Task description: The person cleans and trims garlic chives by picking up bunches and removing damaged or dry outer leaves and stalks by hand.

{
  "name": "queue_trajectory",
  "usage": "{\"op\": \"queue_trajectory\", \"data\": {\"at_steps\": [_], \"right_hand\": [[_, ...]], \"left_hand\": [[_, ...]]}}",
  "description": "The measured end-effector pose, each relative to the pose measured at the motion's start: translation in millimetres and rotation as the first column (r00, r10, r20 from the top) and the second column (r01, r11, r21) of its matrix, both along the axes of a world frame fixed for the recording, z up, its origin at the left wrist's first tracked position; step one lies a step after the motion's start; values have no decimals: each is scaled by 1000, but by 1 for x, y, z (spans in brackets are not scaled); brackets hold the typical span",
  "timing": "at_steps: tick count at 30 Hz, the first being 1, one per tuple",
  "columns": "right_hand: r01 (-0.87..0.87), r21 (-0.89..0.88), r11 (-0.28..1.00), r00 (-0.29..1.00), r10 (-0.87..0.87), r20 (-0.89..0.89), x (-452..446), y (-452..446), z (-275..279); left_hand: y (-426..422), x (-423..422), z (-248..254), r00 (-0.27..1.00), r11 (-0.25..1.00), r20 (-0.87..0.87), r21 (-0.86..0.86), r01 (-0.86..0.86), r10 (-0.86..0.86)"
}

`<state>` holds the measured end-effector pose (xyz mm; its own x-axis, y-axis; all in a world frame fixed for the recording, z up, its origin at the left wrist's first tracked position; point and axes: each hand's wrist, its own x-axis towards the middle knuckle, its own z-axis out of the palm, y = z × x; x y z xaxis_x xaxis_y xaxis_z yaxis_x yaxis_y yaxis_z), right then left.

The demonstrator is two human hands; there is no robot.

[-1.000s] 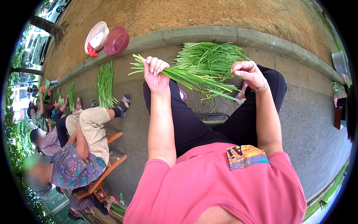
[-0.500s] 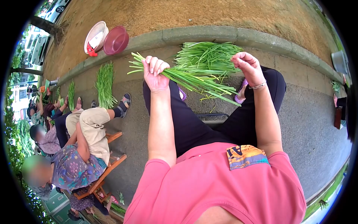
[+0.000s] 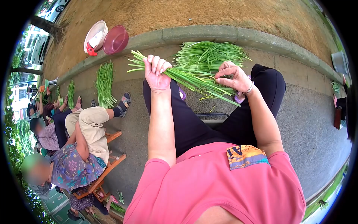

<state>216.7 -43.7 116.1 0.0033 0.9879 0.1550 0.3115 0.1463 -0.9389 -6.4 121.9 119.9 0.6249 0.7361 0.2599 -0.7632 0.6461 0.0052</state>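
Note:
My left hand [image 3: 158,73] is wrapped round a bunch of long green chives [image 3: 190,79], pale stem ends sticking out to the left and leaves fanning out to the right over my knees. At the leafy part of the bunch, my right hand [image 3: 236,77] is pinched, thumb and forefinger together on a thin chive leaf at its upper edge. Just beyond both hands lies a loose heap of chives [image 3: 209,56] on the pavement, partly behind the bunch and my right hand.
A concrete kerb [image 3: 220,33] runs behind the heap, with bare soil past it. A white basin [image 3: 95,35] and a dark red basin [image 3: 116,39] stand at the upper left. More chives [image 3: 104,84] lie by a seated person [image 3: 76,164] on a wooden chair [image 3: 106,173].
My right hand has come left and slightly down from above my right knee to the leaves of the bunch. My left hand has kept its hold, almost in place.

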Motion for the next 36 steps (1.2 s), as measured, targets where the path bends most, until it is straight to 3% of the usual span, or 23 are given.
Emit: {"op": "queue_trajectory", "data": {"at_steps": [11,17,19,23,24,31,33,34,36], "right_hand": [[-10,-1,1000,1000,10,-10,-13,5,-11],[108,105,989,986,-120,116,-16,8,-17],[320,77,944,881,-326,342,-15,7,-22],[407,72,911,873,-411,262,-7,8,-24],[429,-136,893,899,-407,165,2,6,-20],[353,-319,880,926,-280,252,17,-1,-20],[336,5,942,858,-309,410,18,-2,-29],[336,5,942,858,-308,410,20,-2,-34],[473,23,881,868,-471,156,19,1,-21]], "left_hand": [[-4,2,-2,999,999,-52,40,12,-10],[-8,6,1,992,999,-126,49,-2,8],[-7,5,2,990,999,-140,53,1,7],[-3,3,1,996,1000,-87,26,3,-1],[-3,3,1,996,1000,-87,27,-3,6],[1,-1,0,1000,1000,-4,-20,1,-1],[1,-3,0,1000,1000,-4,-27,-4,4],[1,-3,0,1000,1000,5,-28,-7,7],[2,-3,-1,1000,1000,15,-30,-10,10]]}}
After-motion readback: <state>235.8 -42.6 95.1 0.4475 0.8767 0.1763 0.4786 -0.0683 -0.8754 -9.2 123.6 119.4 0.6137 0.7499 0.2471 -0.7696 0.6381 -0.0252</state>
